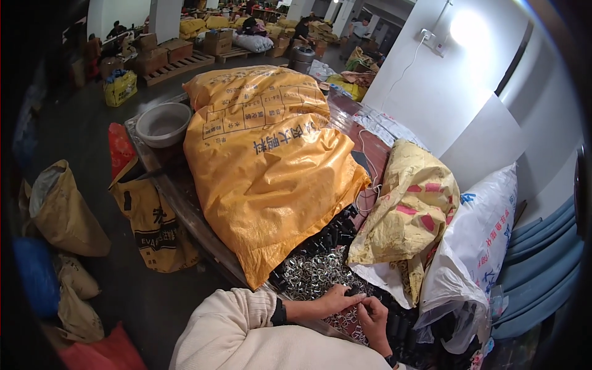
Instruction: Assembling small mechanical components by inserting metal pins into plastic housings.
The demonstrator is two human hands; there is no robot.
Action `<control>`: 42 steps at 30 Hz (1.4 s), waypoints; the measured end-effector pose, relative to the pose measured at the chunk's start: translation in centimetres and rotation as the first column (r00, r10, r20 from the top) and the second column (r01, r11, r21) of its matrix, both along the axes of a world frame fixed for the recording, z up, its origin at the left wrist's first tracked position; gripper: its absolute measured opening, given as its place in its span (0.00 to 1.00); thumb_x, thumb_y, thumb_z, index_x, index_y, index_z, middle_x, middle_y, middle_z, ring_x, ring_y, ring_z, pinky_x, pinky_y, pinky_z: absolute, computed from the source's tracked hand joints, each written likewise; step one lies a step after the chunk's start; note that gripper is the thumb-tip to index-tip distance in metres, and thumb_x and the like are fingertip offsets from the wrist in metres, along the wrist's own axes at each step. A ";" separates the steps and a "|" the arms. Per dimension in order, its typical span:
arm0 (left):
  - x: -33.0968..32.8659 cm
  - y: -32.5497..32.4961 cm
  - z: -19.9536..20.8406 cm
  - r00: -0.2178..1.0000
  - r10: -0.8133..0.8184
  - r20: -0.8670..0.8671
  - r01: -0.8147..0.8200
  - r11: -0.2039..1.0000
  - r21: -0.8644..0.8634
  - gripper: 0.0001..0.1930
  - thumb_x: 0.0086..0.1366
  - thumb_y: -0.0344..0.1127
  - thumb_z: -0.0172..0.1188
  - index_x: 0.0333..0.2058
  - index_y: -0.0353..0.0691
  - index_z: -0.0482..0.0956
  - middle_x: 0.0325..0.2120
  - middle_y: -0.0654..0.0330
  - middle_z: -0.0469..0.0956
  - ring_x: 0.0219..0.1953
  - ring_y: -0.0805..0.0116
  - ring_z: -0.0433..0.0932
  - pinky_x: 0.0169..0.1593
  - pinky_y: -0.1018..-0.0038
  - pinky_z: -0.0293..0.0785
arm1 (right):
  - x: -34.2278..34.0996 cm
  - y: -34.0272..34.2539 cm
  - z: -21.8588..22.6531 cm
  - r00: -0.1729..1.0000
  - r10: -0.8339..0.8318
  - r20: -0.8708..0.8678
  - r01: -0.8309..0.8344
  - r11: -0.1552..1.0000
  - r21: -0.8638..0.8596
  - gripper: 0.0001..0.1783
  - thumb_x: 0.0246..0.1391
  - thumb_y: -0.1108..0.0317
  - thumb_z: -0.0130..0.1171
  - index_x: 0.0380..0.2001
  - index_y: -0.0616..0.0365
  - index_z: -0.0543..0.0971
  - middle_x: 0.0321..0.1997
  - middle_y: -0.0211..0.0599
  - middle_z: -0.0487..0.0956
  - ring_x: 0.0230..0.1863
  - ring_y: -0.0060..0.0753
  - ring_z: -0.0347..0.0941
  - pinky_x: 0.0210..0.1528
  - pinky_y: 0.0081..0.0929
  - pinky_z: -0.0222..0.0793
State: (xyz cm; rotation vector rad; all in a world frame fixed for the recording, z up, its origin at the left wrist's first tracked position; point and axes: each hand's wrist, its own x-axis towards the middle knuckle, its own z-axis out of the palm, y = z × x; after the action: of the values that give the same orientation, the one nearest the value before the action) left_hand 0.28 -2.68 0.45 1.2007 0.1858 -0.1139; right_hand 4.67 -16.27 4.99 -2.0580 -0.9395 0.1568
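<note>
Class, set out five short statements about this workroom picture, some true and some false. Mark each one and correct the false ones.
1. The left hand and right hand are close together. True.
2. The big orange sack lies on the floor. False: the orange sack lies on the table.
3. The small metal pieces are spread out beside the grey bowl. False: they lie close to the hands; the grey bowl is farther off, to the left.
4. The white sack is to the right of the pale yellow sack. True.
5. The visible sleeve is cream. True.
</note>
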 end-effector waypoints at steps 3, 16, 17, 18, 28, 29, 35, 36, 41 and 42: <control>0.0 -0.1 -0.1 1.000 -0.002 -0.027 0.000 0.998 -0.060 0.15 0.56 0.46 0.52 0.22 0.39 0.69 0.13 0.67 0.67 0.14 0.79 0.64 0.16 0.82 0.59 | 0.1 0.0 -0.1 0.998 -0.014 -0.058 0.015 1.000 0.012 0.03 0.41 0.76 0.53 0.21 0.64 0.70 0.16 0.34 0.67 0.16 0.20 0.62 0.18 0.18 0.57; 0.1 0.1 -1.1 0.977 -0.206 0.063 0.215 0.934 -0.284 0.12 0.61 0.45 0.44 0.29 0.42 0.64 0.23 0.66 0.67 0.23 0.79 0.68 0.24 0.83 0.67 | 0.6 -0.5 0.5 0.996 0.052 0.075 -0.048 0.998 -0.046 0.04 0.40 0.76 0.54 0.21 0.63 0.69 0.23 0.37 0.67 0.21 0.26 0.63 0.22 0.20 0.59; 0.0 0.0 -1.2 0.977 -0.207 0.060 0.215 0.933 -0.288 0.12 0.61 0.45 0.43 0.29 0.41 0.65 0.23 0.66 0.67 0.24 0.79 0.68 0.25 0.83 0.68 | 0.5 -0.5 0.6 0.997 0.040 0.062 -0.037 0.998 -0.053 0.04 0.38 0.77 0.54 0.21 0.63 0.69 0.24 0.38 0.67 0.24 0.30 0.63 0.24 0.21 0.60; 0.0 0.0 -1.3 0.977 -0.207 0.057 0.215 0.932 -0.292 0.12 0.61 0.44 0.43 0.30 0.41 0.65 0.23 0.66 0.67 0.25 0.79 0.68 0.26 0.82 0.69 | 0.4 -0.5 0.6 0.998 0.029 0.048 -0.026 0.998 -0.061 0.05 0.37 0.79 0.53 0.21 0.62 0.68 0.25 0.39 0.66 0.28 0.33 0.64 0.27 0.22 0.61; -0.1 0.2 -1.2 0.961 -0.235 -0.148 0.187 0.941 -0.282 0.13 0.61 0.43 0.45 0.36 0.40 0.68 0.30 0.67 0.70 0.31 0.80 0.70 0.35 0.81 0.72 | 0.8 -0.6 -0.8 0.898 0.111 0.425 -0.084 0.993 -0.080 0.08 0.29 0.77 0.56 0.20 0.58 0.71 0.30 0.36 0.68 0.34 0.39 0.64 0.37 0.32 0.57; 0.0 0.1 -1.5 0.961 -0.243 -0.131 0.198 0.937 -0.289 0.13 0.61 0.43 0.45 0.36 0.40 0.69 0.30 0.67 0.70 0.32 0.80 0.70 0.35 0.80 0.72 | 0.8 -0.7 -0.9 0.888 0.122 0.442 -0.089 0.991 -0.095 0.08 0.29 0.77 0.56 0.20 0.58 0.71 0.30 0.36 0.68 0.34 0.38 0.64 0.38 0.32 0.56; 0.1 0.0 -2.8 0.948 -0.311 -0.071 0.275 0.909 -0.314 0.13 0.62 0.41 0.43 0.38 0.39 0.68 0.32 0.66 0.69 0.36 0.79 0.69 0.39 0.79 0.71 | 0.7 -0.7 -0.7 0.867 0.162 0.471 -0.117 0.985 -0.123 0.07 0.29 0.75 0.57 0.19 0.58 0.72 0.31 0.36 0.69 0.35 0.38 0.64 0.39 0.32 0.55; 0.1 -0.1 -2.9 0.947 -0.313 -0.072 0.276 0.908 -0.314 0.13 0.62 0.41 0.43 0.38 0.39 0.68 0.32 0.66 0.69 0.36 0.79 0.69 0.39 0.79 0.71 | 0.7 -0.8 -0.8 0.868 0.172 0.466 -0.128 0.984 -0.125 0.07 0.30 0.75 0.57 0.19 0.58 0.72 0.32 0.36 0.69 0.35 0.38 0.64 0.39 0.32 0.55; -0.2 -0.4 -3.3 0.935 -0.354 0.011 0.334 0.874 -0.351 0.13 0.62 0.39 0.43 0.39 0.37 0.68 0.33 0.65 0.69 0.37 0.78 0.69 0.41 0.80 0.70 | 0.5 -1.2 -1.1 0.882 0.186 0.434 -0.142 0.981 -0.132 0.07 0.29 0.75 0.57 0.19 0.58 0.73 0.32 0.36 0.70 0.37 0.38 0.65 0.39 0.33 0.56; -0.2 -0.4 -3.3 0.933 -0.360 0.021 0.343 0.870 -0.355 0.12 0.62 0.38 0.43 0.38 0.37 0.68 0.33 0.65 0.69 0.37 0.78 0.69 0.41 0.80 0.70 | 0.5 -1.2 -1.1 0.888 0.182 0.422 -0.137 0.981 -0.135 0.07 0.29 0.75 0.57 0.19 0.58 0.73 0.32 0.36 0.70 0.37 0.39 0.65 0.39 0.32 0.56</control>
State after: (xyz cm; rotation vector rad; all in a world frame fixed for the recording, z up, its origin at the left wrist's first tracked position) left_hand 0.03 -3.13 -2.89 0.8591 -0.0184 -0.4776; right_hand 5.13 -17.48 3.87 -2.1510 -1.4004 -0.1809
